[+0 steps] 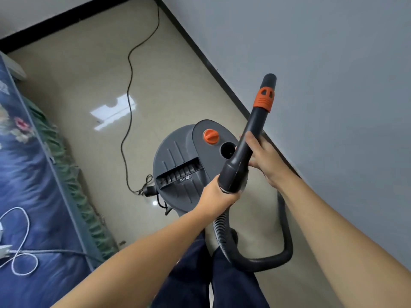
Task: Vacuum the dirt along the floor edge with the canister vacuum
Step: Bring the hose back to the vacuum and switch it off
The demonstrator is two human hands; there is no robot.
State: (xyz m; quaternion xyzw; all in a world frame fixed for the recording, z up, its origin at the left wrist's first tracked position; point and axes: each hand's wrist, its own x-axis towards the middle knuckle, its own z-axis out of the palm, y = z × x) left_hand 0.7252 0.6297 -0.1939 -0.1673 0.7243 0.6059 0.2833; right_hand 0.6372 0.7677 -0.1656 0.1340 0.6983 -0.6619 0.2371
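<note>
The left hand (219, 193) grips the hose (278, 256) where it meets the black wand (249, 138); the right hand (263, 156) holds the wand higher up, fingers curled round it. The wand tilts up toward the wall (322, 63), an orange collar (264, 97) near its tip. Below it the grey canister (180, 165) stands on the floor (93, 74) beside the dark skirting (213, 70), an orange knob (210, 136) and an open port (228, 150) on its top. A black cord (129, 85) trails across the floor. A blue bed (29, 174) with a white cable (22, 241) lies left.

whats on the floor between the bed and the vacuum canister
In the head view, a thin black power cord snakes over bare tile between bed and canister.
</note>
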